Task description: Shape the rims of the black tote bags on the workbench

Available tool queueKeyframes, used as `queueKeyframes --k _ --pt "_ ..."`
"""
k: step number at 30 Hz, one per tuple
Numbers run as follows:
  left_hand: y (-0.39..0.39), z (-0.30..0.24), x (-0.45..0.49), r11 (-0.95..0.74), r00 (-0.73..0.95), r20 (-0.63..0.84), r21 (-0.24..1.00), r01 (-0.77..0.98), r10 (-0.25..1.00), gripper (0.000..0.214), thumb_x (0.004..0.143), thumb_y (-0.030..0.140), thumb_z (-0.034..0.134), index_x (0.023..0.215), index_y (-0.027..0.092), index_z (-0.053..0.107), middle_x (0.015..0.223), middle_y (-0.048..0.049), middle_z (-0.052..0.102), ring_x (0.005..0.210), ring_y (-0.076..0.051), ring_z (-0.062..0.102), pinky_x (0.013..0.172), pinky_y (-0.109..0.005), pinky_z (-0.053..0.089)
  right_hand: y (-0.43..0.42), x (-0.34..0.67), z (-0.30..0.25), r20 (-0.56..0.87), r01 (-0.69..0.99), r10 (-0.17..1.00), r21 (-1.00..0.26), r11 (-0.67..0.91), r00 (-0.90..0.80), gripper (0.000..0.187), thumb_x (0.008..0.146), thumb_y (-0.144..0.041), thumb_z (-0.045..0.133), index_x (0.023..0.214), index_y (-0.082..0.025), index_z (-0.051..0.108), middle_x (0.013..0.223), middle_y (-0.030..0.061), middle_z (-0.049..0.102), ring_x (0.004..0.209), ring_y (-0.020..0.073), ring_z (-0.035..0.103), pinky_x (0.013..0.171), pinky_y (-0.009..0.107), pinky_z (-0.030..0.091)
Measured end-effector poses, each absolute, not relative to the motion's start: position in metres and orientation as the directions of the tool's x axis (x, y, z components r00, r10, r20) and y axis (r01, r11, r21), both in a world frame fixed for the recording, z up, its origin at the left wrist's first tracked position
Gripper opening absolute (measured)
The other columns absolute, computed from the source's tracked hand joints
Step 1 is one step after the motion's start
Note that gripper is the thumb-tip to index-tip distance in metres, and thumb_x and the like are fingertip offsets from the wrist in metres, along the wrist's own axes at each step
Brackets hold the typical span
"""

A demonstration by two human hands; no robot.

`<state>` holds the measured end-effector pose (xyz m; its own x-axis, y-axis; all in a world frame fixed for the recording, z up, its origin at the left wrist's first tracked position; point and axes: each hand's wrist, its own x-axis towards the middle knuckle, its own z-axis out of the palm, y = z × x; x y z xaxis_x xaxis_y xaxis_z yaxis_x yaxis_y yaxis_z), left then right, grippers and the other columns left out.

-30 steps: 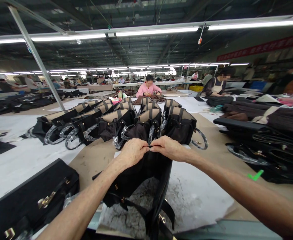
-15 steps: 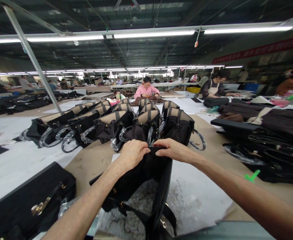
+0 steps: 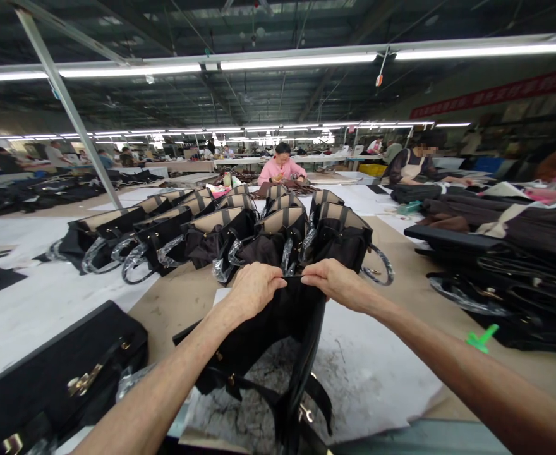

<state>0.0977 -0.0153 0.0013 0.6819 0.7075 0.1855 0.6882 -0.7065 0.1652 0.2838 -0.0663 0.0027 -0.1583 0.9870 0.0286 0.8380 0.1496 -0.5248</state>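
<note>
A black leather handbag (image 3: 278,341) stands in front of me on a scuffed white sheet (image 3: 377,373). My left hand (image 3: 254,289) pinches the far top edge of the bag, fingers closed on it. Just to its right, my right hand (image 3: 337,283) grips the same top edge, also closed. A short gap of dark edge shows between the two hands. Straps and gold buckles hang at the bag's near side.
Rows of black and tan handbags (image 3: 240,234) with wrapped handles stand beyond my hands. A black bag with gold clasps (image 3: 55,379) lies at the near left. Stacked dark bags (image 3: 510,272) fill the right. People in a pink top (image 3: 282,167) and an apron work at far tables.
My hands, which touched at the fingertips on the bag's top edge a second ago, have drawn slightly apart along it. The bag stays in place.
</note>
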Motion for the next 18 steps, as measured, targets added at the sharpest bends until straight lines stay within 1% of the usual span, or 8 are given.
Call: queueKeyframes --k 4,8,11,14,16,18 --pt "-0.018 0.009 0.096 -0.674 0.653 0.167 0.219 0.706 0.739 0.026 0.081 0.034 0.043 0.069 0.021 0.061 0.064 -0.0007 0.061 0.062 -0.014 0.054 0.057 -0.022 0.034 -0.06 0.286 0.011 0.042 0.808 0.965 -0.539 0.239 -0.258 0.026 0.079 -0.033 0.041 0.059 -0.018 0.048 0.051 -0.0043 0.042 0.047 0.0088 0.046 0.045 0.019 0.033" --pt "-0.017 0.019 0.088 -0.594 0.568 0.178 0.193 0.781 0.804 0.025 0.08 0.034 0.045 0.067 0.021 0.061 0.065 -0.0017 0.061 0.063 -0.015 0.055 0.056 -0.023 0.033 -0.043 0.281 0.022 0.084 0.777 0.93 -0.525 0.347 -0.359 0.026 0.079 -0.034 0.042 0.061 -0.017 0.049 0.05 -0.0053 0.038 0.047 0.0083 0.041 0.045 0.019 0.03" --pt "-0.015 0.018 0.079 -0.553 0.518 0.206 0.191 0.811 0.83 0.023 0.079 0.032 0.045 0.066 0.021 0.06 0.066 -0.0019 0.062 0.066 -0.016 0.056 0.058 -0.023 0.034 -0.028 0.27 0.022 0.135 0.79 0.913 -0.462 0.402 -0.386 0.027 0.079 -0.034 0.043 0.059 -0.017 0.049 0.048 -0.0055 0.036 0.047 0.0079 0.038 0.047 0.02 0.028" --pt "-0.012 0.009 0.071 -0.483 0.446 0.2 0.211 0.85 0.872 0.022 0.08 0.03 0.044 0.067 0.021 0.06 0.067 -0.0023 0.062 0.068 -0.016 0.057 0.059 -0.023 0.035 -0.014 0.26 0.012 0.191 0.795 0.893 -0.405 0.451 -0.408 0.028 0.079 -0.033 0.044 0.056 -0.017 0.047 0.049 -0.0052 0.037 0.05 0.0082 0.037 0.049 0.021 0.027" --pt "-0.011 0.003 0.068 -0.453 0.418 0.189 0.223 0.863 0.889 0.022 0.08 0.03 0.043 0.069 0.021 0.06 0.069 -0.0029 0.062 0.069 -0.016 0.057 0.059 -0.023 0.035 -0.008 0.256 0.004 0.201 0.787 0.885 -0.405 0.466 -0.42 0.028 0.079 -0.033 0.044 0.056 -0.017 0.047 0.049 -0.0051 0.038 0.05 0.0083 0.038 0.05 0.021 0.026" --pt "-0.008 0.001 0.067 -0.467 0.436 0.173 0.241 0.851 0.883 0.022 0.08 0.029 0.043 0.07 0.021 0.06 0.072 -0.0032 0.063 0.07 -0.016 0.057 0.06 -0.023 0.036 -0.004 0.256 -0.002 0.188 0.777 0.888 -0.43 0.459 -0.421 0.029 0.08 -0.034 0.043 0.058 -0.017 0.049 0.049 -0.0052 0.04 0.05 0.0085 0.039 0.05 0.021 0.027"
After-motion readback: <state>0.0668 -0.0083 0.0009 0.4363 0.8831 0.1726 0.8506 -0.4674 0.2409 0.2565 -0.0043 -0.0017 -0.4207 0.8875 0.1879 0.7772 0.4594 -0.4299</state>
